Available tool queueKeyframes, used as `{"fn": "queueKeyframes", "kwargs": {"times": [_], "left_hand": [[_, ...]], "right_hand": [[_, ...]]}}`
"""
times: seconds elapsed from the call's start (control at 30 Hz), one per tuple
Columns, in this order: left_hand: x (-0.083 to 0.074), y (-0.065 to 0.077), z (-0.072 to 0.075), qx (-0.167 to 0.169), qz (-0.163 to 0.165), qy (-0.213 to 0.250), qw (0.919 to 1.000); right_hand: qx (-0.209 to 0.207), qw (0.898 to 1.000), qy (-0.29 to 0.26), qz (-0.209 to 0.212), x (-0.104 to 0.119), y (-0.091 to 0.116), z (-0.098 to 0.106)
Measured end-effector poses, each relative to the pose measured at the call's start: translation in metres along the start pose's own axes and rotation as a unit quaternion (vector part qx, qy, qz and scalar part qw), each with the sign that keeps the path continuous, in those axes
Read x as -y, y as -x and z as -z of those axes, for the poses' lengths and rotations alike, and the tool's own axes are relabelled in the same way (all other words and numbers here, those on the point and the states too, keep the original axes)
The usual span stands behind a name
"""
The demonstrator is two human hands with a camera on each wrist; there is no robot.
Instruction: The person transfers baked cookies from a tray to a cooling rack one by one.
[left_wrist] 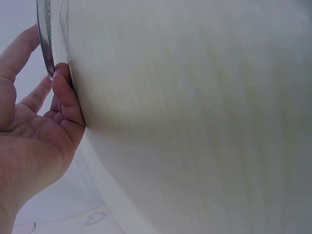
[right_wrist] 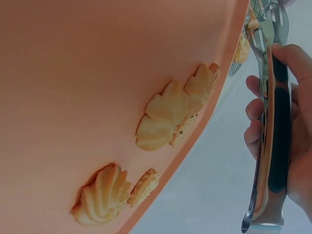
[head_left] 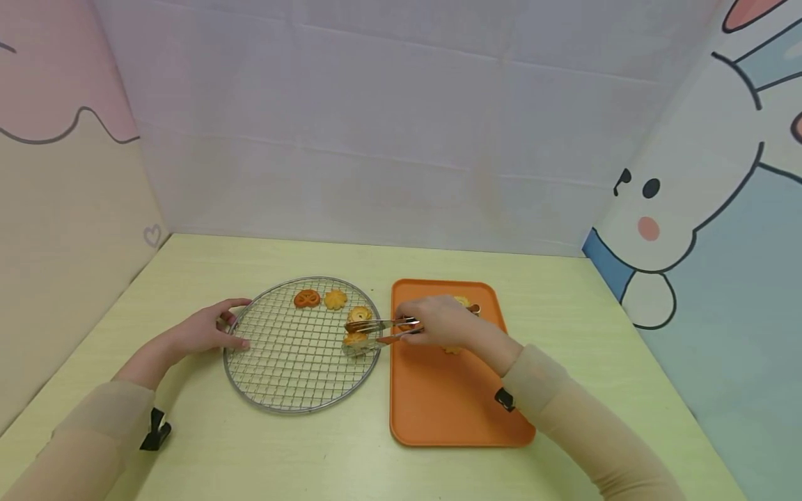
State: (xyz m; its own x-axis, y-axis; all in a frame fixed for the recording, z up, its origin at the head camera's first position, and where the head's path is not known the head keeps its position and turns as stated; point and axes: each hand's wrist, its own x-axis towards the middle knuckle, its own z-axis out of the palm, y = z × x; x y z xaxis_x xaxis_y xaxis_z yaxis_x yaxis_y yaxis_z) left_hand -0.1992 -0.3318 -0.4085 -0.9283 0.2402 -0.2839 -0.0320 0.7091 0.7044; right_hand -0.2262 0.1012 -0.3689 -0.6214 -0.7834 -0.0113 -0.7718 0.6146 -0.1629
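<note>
Gripping tongs (right_wrist: 280,141) in right hand (head_left: 438,320) (fingers (right_wrist: 254,108) curled) by cookies (head_left: 360,314) on wire rack (head_left: 282,362) while pinching its rim (head_left: 303,412) with left hand (head_left: 203,329).

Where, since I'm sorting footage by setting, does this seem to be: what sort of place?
Probably a staged tabletop booth: a creased pale backdrop behind the table, a large cartoon rabbit on the right side, and cookies on a round wire rack beside an orange tray.

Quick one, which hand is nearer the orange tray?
Right. The right hand is above the tray, holding tongs; the left hand holds the left rim of the rack, away from the tray.
</note>
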Motion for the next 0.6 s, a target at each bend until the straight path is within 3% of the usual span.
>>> {"fn": "queueKeyframes", "kwargs": {"times": [0.6], "left_hand": [[-0.0066,0.0040,0.0000,0.000,-0.002,0.002,1.0000]], "right_hand": [[0.016,1.000,-0.006,-0.017,0.0025,0.0005,0.0014]]}}
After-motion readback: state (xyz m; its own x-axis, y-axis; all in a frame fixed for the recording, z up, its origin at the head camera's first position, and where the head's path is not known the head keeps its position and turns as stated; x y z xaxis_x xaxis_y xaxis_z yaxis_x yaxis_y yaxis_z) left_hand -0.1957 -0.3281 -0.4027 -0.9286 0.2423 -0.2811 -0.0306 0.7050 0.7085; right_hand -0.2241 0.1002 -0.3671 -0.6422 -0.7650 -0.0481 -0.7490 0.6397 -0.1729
